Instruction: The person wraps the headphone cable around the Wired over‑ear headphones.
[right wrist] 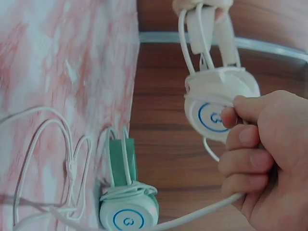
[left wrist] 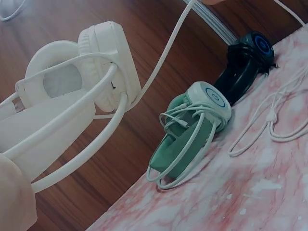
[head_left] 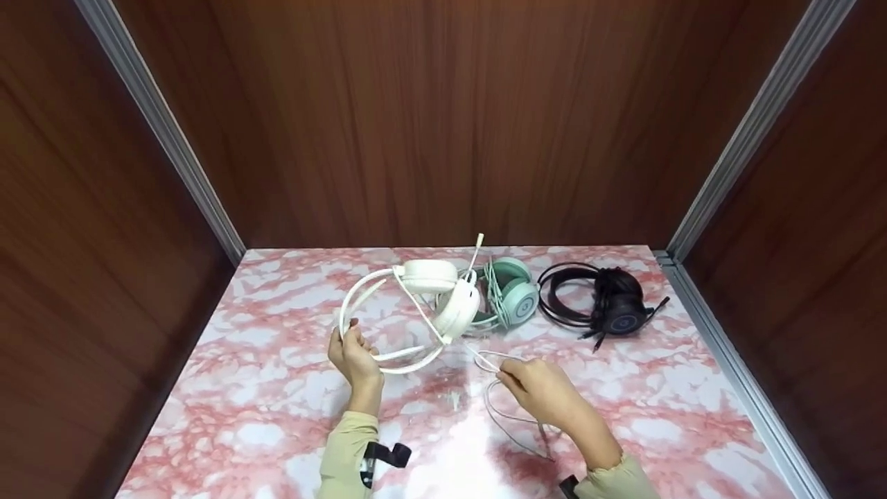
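A white headset (head_left: 457, 308) with a boom microphone is held up above the table, tilted on its side. My left hand (head_left: 355, 355) grips it by the headband (left wrist: 72, 120). In front and to the right, my right hand (head_left: 544, 391) has its fingers curled round the headset's white cable (right wrist: 202, 211). The loose part of that cable (head_left: 509, 417) trails in loops onto the table beneath the right hand. In the right wrist view the white ear cup (right wrist: 219, 108) shows a blue ring logo just beyond the fingers.
A green headset (head_left: 520, 301) with its cable wound round it lies behind the white one. To its right sits a black headset (head_left: 620, 305), also with a wound cable. The pink-and-white marbled table (head_left: 277, 416) is enclosed by brown wood-grain panels (head_left: 443, 125).
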Demonstrator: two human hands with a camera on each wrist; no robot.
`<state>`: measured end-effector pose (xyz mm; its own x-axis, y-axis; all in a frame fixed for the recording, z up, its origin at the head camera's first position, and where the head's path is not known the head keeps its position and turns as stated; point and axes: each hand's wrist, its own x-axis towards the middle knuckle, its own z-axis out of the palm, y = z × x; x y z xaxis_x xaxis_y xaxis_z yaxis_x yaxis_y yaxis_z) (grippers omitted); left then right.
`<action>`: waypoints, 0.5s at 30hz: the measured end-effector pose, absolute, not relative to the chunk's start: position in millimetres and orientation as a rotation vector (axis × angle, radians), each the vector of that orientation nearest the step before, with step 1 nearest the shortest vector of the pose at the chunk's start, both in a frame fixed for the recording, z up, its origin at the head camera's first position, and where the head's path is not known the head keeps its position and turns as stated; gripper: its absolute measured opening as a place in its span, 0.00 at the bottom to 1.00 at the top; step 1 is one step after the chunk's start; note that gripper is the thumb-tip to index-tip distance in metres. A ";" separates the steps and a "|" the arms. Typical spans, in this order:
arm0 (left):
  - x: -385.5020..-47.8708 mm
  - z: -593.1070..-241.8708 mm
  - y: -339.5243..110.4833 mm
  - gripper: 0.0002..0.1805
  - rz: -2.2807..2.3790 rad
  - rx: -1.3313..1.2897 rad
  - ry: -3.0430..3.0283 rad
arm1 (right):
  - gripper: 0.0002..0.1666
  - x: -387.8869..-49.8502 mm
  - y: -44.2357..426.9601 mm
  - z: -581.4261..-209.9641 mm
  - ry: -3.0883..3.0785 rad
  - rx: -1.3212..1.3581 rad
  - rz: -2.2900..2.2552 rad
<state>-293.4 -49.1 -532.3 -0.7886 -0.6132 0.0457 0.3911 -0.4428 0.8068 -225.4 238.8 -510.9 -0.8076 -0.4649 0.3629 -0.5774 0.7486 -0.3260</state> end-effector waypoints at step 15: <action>-292.5 -531.0 -77.7 0.12 -1.500 0.171 -1.470 | 0.12 -217.1 267.1 -498.6 -2.763 0.802 0.701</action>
